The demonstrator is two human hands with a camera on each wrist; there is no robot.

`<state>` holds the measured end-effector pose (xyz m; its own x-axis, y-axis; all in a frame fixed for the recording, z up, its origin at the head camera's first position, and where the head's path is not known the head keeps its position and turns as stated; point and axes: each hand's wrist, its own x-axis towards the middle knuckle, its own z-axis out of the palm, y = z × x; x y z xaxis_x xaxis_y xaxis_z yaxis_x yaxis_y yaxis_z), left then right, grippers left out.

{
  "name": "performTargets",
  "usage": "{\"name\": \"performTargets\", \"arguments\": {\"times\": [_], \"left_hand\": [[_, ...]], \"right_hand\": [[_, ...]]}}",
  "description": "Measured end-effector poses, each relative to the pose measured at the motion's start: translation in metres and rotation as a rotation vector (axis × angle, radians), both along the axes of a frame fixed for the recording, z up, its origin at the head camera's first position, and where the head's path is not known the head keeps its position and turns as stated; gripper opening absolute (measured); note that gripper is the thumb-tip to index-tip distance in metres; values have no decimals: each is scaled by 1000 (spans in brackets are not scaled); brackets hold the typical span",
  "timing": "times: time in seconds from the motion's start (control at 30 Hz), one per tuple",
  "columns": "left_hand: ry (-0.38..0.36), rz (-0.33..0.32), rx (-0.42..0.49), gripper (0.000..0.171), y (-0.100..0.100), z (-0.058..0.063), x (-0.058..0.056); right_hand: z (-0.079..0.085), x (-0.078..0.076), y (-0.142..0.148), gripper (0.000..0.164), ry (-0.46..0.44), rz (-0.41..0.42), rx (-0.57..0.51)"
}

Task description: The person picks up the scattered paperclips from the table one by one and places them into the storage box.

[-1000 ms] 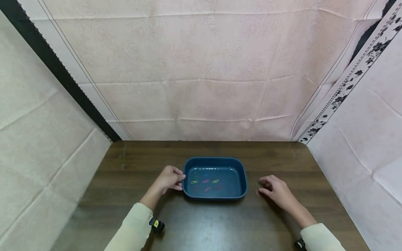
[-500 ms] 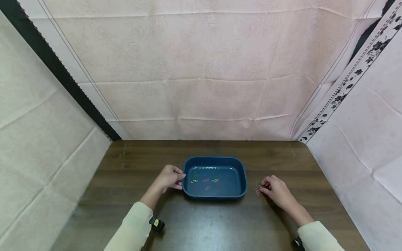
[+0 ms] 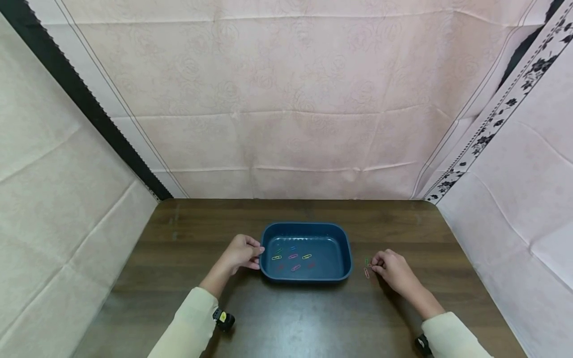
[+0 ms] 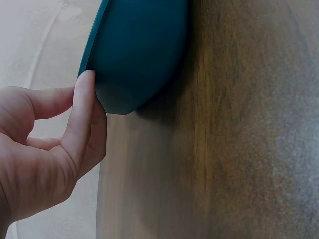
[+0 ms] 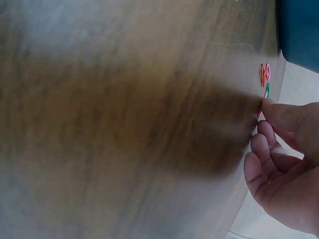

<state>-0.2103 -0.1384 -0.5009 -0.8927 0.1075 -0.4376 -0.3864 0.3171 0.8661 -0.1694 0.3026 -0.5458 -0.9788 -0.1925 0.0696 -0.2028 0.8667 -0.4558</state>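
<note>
A blue tray (image 3: 306, 277) holds several paper clips, among them a yellow paper clip (image 3: 306, 256) and a pink paper clip (image 3: 296, 268). My left hand (image 3: 240, 252) pinches its left rim between thumb and fingers; the left wrist view shows the tray's outer wall (image 4: 142, 47) beyond the fingertips. To the right of the tray, my right hand (image 3: 396, 271) is down at the table with thumb and index finger pinching a reddish paper clip (image 5: 259, 114), mostly hidden by the fingertips. Just beyond them lie a green paper clip (image 5: 267, 90) and red-pink paper clips (image 5: 263, 74).
The brown wooden table (image 3: 286, 318) carries the tray near its middle. Pale cloth (image 3: 286, 99) hangs behind the far edge and along both sides. A small black camera (image 3: 224, 320) is strapped to the left wrist.
My right hand has drawn slightly to the right, so more of the green and pink paper clips beside it shows. The left hand and tray have stayed in place.
</note>
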Motion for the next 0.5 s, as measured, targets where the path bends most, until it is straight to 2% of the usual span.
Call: {"name": "performTargets", "arguments": {"times": [0.23,0.5], "left_hand": [[6,-1,6,21,0,1,0],[14,-7,1,22,0,0,1]], "right_hand": [[4,-2,-1,13,1,25,23],[5,-4,-1,15,-39,48,24]]}}
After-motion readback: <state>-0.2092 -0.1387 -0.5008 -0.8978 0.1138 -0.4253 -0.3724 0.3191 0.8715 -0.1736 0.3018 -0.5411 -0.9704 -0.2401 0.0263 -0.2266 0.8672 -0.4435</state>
